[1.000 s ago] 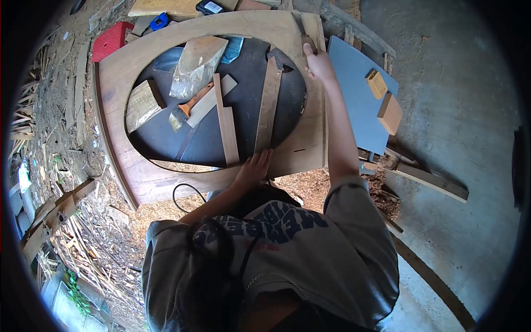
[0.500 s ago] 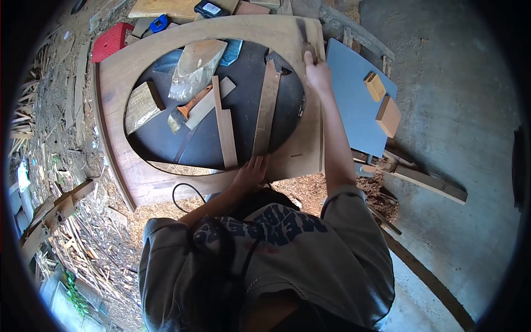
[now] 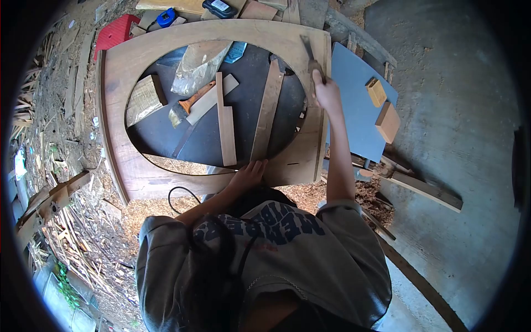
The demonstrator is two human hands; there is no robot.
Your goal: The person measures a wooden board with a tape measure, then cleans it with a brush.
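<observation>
A wooden panel (image 3: 119, 83) with a large oval cut-out lies before me. Around the near strip of its frame, at the edge of the opening, my left hand (image 3: 247, 176) is closed. My right hand (image 3: 327, 95), over the panel's right side, grips the brown handle of a narrow-bladed tool (image 3: 308, 48). The dark blade points away from me, close over the far right corner; its exact kind is unclear. Through the opening show a brush (image 3: 193, 99) with an orange-brown handle, a notched wood strip (image 3: 227, 135) and a longer strip (image 3: 266, 113) on a dark surface.
A tape measure (image 3: 166, 18) and a red plastic piece (image 3: 116, 33) sit beyond the panel. To the right, a grey-blue board (image 3: 354, 105) carries small wood blocks (image 3: 388, 123). Timber lengths (image 3: 426, 188) lie on the floor, with scraps at left.
My right hand and its tool have come a little nearer to me along the panel's right side. The whole view has shifted slightly; my left hand keeps its place on the frame.
</observation>
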